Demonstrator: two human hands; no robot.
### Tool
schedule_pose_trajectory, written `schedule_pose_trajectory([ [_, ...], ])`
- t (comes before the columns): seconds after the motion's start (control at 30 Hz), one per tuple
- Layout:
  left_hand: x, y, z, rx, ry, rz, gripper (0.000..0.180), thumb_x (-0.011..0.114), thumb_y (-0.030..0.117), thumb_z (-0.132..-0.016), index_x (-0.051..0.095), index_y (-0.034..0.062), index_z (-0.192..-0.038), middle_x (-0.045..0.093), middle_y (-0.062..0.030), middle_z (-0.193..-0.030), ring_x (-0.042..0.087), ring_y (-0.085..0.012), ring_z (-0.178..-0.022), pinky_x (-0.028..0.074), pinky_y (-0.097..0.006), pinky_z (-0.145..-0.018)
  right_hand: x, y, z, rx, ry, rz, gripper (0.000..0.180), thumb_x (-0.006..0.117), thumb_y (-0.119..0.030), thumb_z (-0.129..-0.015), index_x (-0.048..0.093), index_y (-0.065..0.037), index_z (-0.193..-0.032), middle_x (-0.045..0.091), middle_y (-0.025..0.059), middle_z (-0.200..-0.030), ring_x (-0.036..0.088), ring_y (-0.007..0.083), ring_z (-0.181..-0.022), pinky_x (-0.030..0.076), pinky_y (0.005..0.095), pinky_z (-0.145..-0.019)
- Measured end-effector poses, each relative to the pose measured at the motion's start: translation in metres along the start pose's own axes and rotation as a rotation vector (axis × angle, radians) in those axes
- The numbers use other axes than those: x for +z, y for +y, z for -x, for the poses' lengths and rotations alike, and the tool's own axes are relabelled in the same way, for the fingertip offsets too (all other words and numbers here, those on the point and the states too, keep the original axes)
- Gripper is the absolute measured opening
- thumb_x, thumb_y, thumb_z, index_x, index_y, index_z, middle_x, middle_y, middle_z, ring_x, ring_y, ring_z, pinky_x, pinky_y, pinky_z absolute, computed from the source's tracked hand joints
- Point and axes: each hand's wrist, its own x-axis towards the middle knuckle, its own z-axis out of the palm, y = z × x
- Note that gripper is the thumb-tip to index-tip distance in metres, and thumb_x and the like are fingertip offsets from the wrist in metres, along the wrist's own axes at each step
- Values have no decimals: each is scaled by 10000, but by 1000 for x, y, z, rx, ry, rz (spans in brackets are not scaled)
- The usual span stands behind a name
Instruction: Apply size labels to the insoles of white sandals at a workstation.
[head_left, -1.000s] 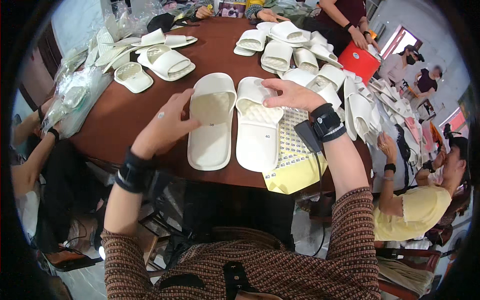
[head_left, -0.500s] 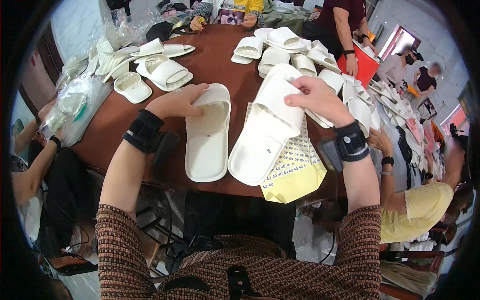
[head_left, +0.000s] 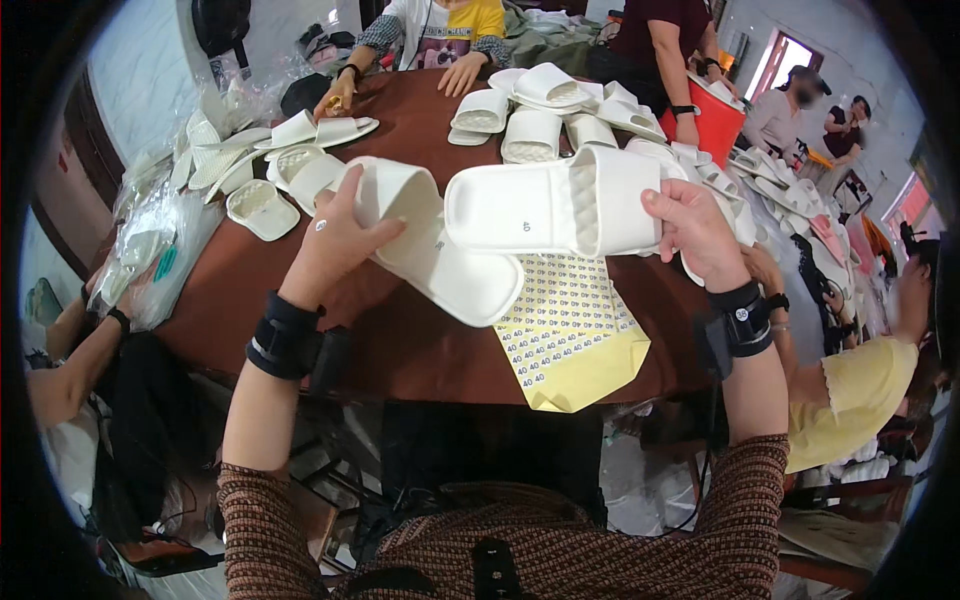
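My left hand (head_left: 340, 240) is closed on the strap end of a white slipper (head_left: 475, 285), thumb on its near side. That slipper slants, its heel end pointing right and toward me. My right hand (head_left: 697, 228) grips the toe end of a second white slipper (head_left: 510, 210), which lies crosswise with its heel to the left. This second slipper overlaps the first one, and both are held above the brown table (head_left: 400, 345). Below them lie yellow sheets of small printed stickers (head_left: 590, 370). A small round sticker is on the back of my left hand.
More white slippers (head_left: 480, 112) are heaped at the far right, and others (head_left: 262, 208) lie at the left beside clear plastic bags (head_left: 150, 245). A person's hand (head_left: 463, 74) rests at the table's far edge. A red container (head_left: 700, 125) stands at the far right.
The right slipper has swung from near upright to crosswise, its heel now left. The left slipper has tilted, heel toward the right. The hands of the person across have moved further over the table.
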Motion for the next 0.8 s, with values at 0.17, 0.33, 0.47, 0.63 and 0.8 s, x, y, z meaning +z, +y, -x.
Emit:
schedule_pose_trajectory([
  [0.17, 11, 23, 2, 5, 190, -57, 923, 788, 421, -698, 372, 11, -1413, 521, -299, -1108, 613, -426, -923, 525, -433, -823, 13, 21, 8, 81, -7, -140, 215, 641, -196, -915, 639, 19, -906, 615, 40, -731, 546, 95, -503, 446, 206, -380],
  [0.33, 19, 49, 1, 22, 257, -23, 918, 788, 392, -722, 337, 7, -1424, 487, -278, -1123, 619, -403, -882, 535, -422, -788, 37, 29, 19, 109, 44, -263, 183, 620, -161, -915, 634, 20, -933, 604, 42, -759, 555, 97, -556, 504, 244, -446],
  [0.47, 28, 65, 1, 49, 354, -30, 874, 779, 361, -743, 345, 8, -1414, 479, -271, -1133, 619, -392, -867, 538, -418, -768, 53, 29, 31, 57, 14, -356, 193, 597, -150, -929, 607, 27, -1006, 608, 49, -834, 576, 98, -651, 537, 249, -532],
  [0.63, 36, 81, 5, 61, 369, -3, 814, 763, 323, -771, 363, 5, -1404, 474, -264, -1160, 606, -364, -876, 531, -399, -769, 80, 25, 45, -13, -11, -504, 183, 569, -131, -941, 589, 20, -1042, 620, 66, -925, 605, 118, -749, 556, 266, -631],
  [0.8, 41, 100, 12, 54, 375, 44, 696, 731, 171, -808, 393, 10, -1395, 478, -219, -1201, 591, -298, -893, 527, -354, -737, 95, 16, 60, -92, -35, -553, 152, 546, -106, -941, 570, 25, -1015, 616, 69, -903, 610, 125, -750, 560, 274, -636],
])
